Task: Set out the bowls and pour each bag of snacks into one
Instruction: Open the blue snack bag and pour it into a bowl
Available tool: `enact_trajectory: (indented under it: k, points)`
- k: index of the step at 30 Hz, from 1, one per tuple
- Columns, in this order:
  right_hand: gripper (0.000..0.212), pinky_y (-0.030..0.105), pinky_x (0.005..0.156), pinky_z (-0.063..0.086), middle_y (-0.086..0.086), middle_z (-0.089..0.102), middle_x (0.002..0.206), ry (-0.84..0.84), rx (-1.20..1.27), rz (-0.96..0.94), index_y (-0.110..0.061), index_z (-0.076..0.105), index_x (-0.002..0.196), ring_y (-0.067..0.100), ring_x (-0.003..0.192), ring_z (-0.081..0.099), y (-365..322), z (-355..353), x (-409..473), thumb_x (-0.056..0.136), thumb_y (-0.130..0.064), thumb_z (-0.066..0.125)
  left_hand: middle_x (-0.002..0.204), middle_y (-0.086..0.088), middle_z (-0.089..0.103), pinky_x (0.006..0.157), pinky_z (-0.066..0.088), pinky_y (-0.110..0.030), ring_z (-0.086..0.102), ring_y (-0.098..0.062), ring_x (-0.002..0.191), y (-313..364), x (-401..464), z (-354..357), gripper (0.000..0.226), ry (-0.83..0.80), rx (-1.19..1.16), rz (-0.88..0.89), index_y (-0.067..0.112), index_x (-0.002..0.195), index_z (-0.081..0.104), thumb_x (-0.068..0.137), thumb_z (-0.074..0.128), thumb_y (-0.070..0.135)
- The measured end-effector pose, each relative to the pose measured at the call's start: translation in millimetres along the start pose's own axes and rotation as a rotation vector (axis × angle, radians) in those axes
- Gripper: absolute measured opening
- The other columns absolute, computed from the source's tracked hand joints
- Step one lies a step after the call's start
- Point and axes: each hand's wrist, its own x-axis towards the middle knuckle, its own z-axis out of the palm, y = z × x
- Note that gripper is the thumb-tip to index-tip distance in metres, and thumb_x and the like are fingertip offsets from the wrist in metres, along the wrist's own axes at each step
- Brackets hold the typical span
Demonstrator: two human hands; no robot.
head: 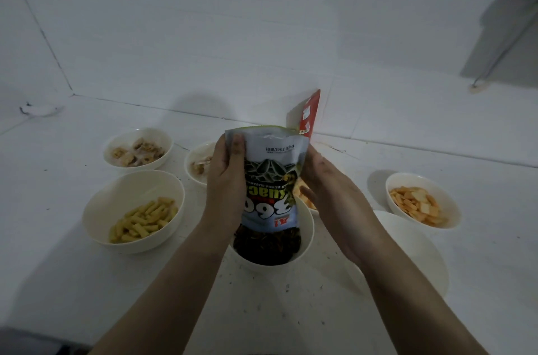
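A grey sunflower-seed bag [270, 177] is held upside down over a white bowl [305, 235], its mouth down among dark seeds [266, 247] piled in the bowl. My left hand [225, 180] grips the bag's left side, thumb on its front. My right hand [326, 191] is on the bag's right side, fingers reaching behind it. Around it stand white bowls: yellow sticks [142, 219], wrapped sweets [136, 152], another with sweets [198, 167] partly hidden, orange crackers [419, 205].
A red snack bag [307, 116] stands upright behind the seed bag, near the wall. A bowl [407, 255] with nothing visible in it lies under my right forearm. One more bowl with orange snacks [305, 196] peeks out behind my right hand. Crumbs dot the white counter [58, 267].
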Motion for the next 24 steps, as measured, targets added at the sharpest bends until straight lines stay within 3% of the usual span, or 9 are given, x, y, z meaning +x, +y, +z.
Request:
enact_trajectory:
  k: [4,7,11,16,19,24]
  points:
    - [0.047,0.041,0.112,0.039,-0.022,0.056,0.138,-0.022,-0.01,0.063,-0.05,0.051,0.136,0.011,0.134,0.05,1,-6,0,0.093,-0.067,0.044,0.101,-0.01,0.072,0.082,0.058,-0.049,0.071,-0.025,0.095,0,-1,1,0.032,0.025,-0.003,0.004,0.015,0.106,0.062,0.1,0.046,0.042]
    - [0.049,0.037,0.102,0.05,-0.011,0.069,0.124,-0.061,0.039,0.036,-0.033,0.061,0.13,0.011,0.118,0.063,-5,-4,1,0.088,-0.056,0.06,0.097,-0.008,0.073,0.081,0.059,-0.047,0.071,-0.026,0.092,0,-1,2,0.024,-0.028,0.043,0.048,0.018,0.099,0.065,0.1,0.048,0.035]
    - [0.029,0.051,0.09,0.057,0.009,0.078,0.093,0.152,0.085,0.038,-0.008,0.077,0.099,0.026,0.09,0.075,-6,7,8,0.085,-0.033,0.073,0.081,0.003,0.073,0.069,0.058,-0.033,0.071,-0.015,0.077,0,-3,6,0.02,-0.038,0.127,0.107,0.025,0.082,0.064,0.098,0.053,0.029]
    - [0.02,0.037,0.072,0.059,0.012,0.078,0.089,0.24,0.152,-0.06,-0.004,0.077,0.094,0.027,0.084,0.076,-7,4,10,0.089,-0.022,0.069,0.092,-0.007,0.076,0.074,0.06,-0.037,0.073,-0.024,0.088,0,3,-7,0.018,-0.234,0.058,0.104,0.009,0.1,0.068,0.091,0.065,0.025]
    - [0.016,0.041,0.075,0.061,0.011,0.078,0.087,0.242,0.133,-0.117,-0.009,0.078,0.092,0.028,0.083,0.076,-9,5,10,0.088,-0.023,0.07,0.093,0.001,0.077,0.074,0.056,-0.025,0.073,-0.015,0.09,-7,6,-19,0.017,-0.309,0.034,0.059,0.007,0.105,0.068,0.088,0.066,0.006]
    - [0.02,0.039,0.072,0.061,0.008,0.078,0.083,0.255,0.119,-0.194,-0.015,0.078,0.086,0.026,0.078,0.076,-16,6,12,0.079,-0.033,0.072,0.107,-0.008,0.075,0.081,0.057,-0.03,0.071,-0.023,0.101,-26,7,-38,0.025,-0.421,0.095,-0.047,0.001,0.111,0.067,0.086,0.064,-0.003]
